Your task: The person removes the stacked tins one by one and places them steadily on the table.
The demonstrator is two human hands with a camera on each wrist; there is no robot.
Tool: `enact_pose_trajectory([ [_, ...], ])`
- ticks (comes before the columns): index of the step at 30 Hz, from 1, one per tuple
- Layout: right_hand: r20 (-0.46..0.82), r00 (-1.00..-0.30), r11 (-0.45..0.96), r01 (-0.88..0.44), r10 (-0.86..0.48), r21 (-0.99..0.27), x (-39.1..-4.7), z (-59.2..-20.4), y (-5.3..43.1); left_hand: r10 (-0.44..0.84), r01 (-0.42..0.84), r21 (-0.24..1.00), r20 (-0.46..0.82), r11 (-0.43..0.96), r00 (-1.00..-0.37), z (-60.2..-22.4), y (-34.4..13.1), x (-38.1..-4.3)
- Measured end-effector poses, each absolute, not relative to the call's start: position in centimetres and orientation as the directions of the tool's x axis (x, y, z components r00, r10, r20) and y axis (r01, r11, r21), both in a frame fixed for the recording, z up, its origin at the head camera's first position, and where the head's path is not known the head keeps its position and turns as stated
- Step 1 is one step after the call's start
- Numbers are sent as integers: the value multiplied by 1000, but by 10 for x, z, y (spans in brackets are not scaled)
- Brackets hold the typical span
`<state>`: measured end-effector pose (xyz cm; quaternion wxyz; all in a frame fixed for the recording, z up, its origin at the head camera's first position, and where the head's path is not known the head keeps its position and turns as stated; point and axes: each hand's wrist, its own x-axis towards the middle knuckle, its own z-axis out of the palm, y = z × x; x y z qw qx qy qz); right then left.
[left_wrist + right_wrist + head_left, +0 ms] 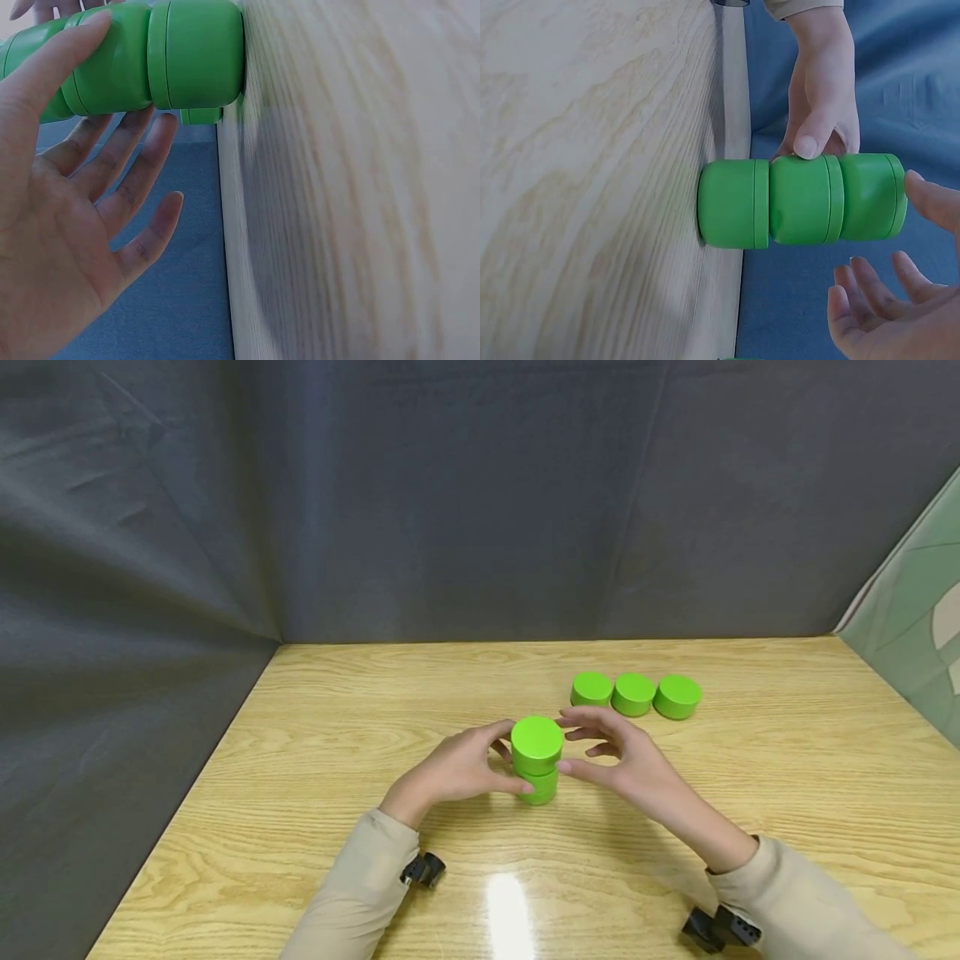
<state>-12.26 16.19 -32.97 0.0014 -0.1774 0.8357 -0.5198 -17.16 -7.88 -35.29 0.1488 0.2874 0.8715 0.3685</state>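
Three small green lidded round containers stand stacked on the wooden table. The head view shows the top container (536,743) best; the right wrist view shows the middle container (801,201) and the bottom container (729,204) below it. My left hand (462,766) grips the middle container from the left, thumb on the near side and fingertips on the far side. At the right of the stack is my right hand (628,762), its fingers loosely spread beside the top container. Its thumb lies at that container's lid edge; whether it touches I cannot tell.
Behind the stack, three more green containers stand in a row: a left one (592,687), a middle one (633,693) and a right one (678,697). Dark cloth (465,510) walls the table's (322,710) back and left; a pale green panel (915,610) is at right.
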Motion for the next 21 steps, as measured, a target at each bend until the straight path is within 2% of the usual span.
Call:
enact_pose_trajectory([
  [21, 169, -937, 394, -285, -305, -874, -126, -332, 147, 618, 405, 731, -29, 549, -786, -353, -78, -172],
])
